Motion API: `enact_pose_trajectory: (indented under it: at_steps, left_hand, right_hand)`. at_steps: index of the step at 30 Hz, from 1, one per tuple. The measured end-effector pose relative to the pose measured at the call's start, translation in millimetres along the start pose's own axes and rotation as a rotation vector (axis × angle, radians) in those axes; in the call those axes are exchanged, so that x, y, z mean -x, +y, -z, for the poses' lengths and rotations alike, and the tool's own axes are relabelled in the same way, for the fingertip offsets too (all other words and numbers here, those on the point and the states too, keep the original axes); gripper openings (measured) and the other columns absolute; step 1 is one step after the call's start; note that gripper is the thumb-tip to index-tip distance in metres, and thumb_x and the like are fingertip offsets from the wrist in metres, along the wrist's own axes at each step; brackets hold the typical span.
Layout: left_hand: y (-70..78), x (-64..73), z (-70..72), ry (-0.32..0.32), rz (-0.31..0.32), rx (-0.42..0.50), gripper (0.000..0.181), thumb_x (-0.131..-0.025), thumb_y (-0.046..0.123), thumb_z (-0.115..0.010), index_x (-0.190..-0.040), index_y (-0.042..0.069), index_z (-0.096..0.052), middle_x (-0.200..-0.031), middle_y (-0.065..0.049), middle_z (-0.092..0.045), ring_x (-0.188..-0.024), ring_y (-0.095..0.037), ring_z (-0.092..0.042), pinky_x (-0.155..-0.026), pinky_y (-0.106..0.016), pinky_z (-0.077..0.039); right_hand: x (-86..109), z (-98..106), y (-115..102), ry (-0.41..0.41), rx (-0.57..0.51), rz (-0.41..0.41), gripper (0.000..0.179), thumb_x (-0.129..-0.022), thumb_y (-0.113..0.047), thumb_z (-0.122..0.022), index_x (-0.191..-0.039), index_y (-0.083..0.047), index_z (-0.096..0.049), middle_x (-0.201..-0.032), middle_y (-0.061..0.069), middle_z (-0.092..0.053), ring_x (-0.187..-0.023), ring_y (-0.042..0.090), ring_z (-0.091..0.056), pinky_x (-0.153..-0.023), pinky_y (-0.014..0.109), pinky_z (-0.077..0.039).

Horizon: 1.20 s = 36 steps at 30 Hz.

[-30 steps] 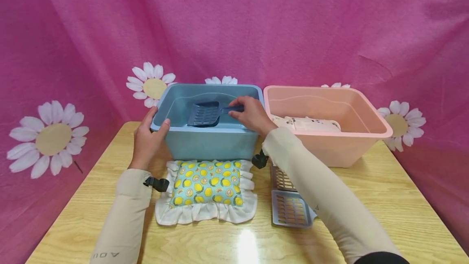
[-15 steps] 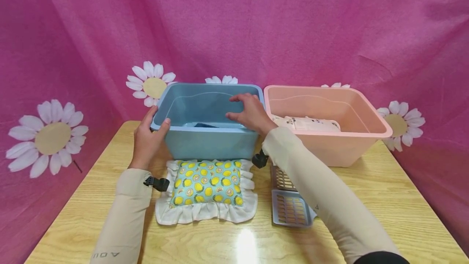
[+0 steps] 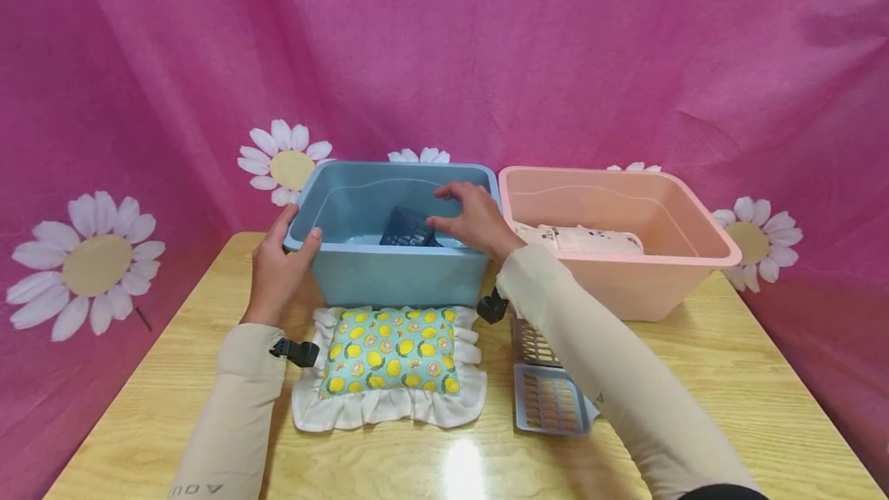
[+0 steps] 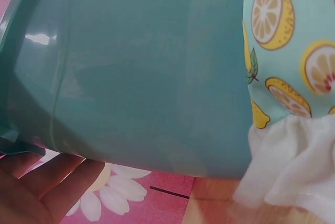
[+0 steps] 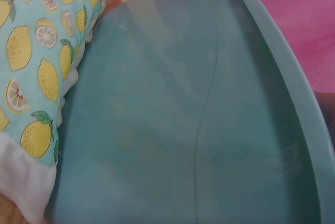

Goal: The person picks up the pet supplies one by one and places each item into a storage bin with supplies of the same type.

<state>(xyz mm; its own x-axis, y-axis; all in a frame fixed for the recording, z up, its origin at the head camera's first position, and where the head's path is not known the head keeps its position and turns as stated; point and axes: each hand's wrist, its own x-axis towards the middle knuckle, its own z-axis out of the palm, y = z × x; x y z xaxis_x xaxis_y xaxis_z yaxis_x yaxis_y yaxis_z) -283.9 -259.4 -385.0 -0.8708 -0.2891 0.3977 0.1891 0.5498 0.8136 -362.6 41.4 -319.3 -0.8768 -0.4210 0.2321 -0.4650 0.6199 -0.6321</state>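
Note:
My left hand (image 3: 279,268) rests at the left front corner of a blue plastic bin (image 3: 396,278), thumb at the front rim and fingers along the side. In the left wrist view its straight fingers (image 4: 57,185) touch the bin below the lip. Over the bin's right front rim, my right hand (image 3: 475,221) has thumb and forefinger spread apart, holding nothing. A dark blue slotted litter scoop (image 3: 408,228) is inside the bin, tilted, its handle hidden behind the front wall. The right hand is outside the right wrist view.
A pink bin (image 3: 618,288) stands right of the blue one, with a pale printed cloth item (image 3: 590,239) inside. A lemon-print pillow (image 3: 392,353) with white frills lies in front. Two slotted scoops, one grey-blue (image 3: 552,403) and one brown (image 3: 535,344), lie partly under the right forearm.
My right hand has let go of the dark blue scoop, which dropped into the blue bin and lies at a different angle from before. The left hand has stayed at the rim.

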Motion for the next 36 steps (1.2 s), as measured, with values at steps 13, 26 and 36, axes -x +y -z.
enact_pose_trajectory:
  at_steps: [13, 26, 36]
  left_hand:
    - [-1.1, 6.1, -3.2, -0.003, 0.021, 0.004, 0.067, -0.090, 0.046, -0.060, -0.149, 0.020, -0.039, -0.150, -0.006, -0.042, -0.129, -0.033, -0.046, -0.104, -0.055, -0.039]
    - [3.2, 1.4, -1.7, -0.002, 0.004, 0.007, 0.065, -0.091, 0.045, -0.058, -0.149, 0.021, -0.039, -0.146, -0.010, -0.046, -0.126, -0.034, -0.048, -0.103, -0.057, -0.039]
    - [2.9, 2.2, 1.2, -0.001, 0.025, -0.005, 0.066, -0.091, 0.046, -0.059, -0.149, 0.021, -0.038, -0.146, -0.011, -0.045, -0.127, -0.036, -0.047, -0.102, -0.058, -0.040]
  right_hand:
    - [8.1, 8.1, -1.8, 0.023, -0.026, 0.046, 0.045, -0.085, -0.026, -0.074, -0.125, -0.010, -0.059, -0.122, 0.007, -0.062, -0.119, 0.024, -0.053, -0.100, 0.037, -0.043]
    - [43.6, 53.2, -1.1, 0.067, -0.174, 0.070, 0.043, -0.085, -0.027, -0.074, -0.123, -0.012, -0.062, -0.119, 0.002, -0.063, -0.113, 0.017, -0.055, -0.097, 0.041, -0.044]
    - [92.1, 82.3, 7.5, 0.097, -0.225, 0.137, 0.035, -0.086, -0.020, -0.073, -0.118, -0.008, -0.065, -0.112, 0.007, -0.067, -0.101, 0.017, -0.060, -0.091, 0.036, -0.048]
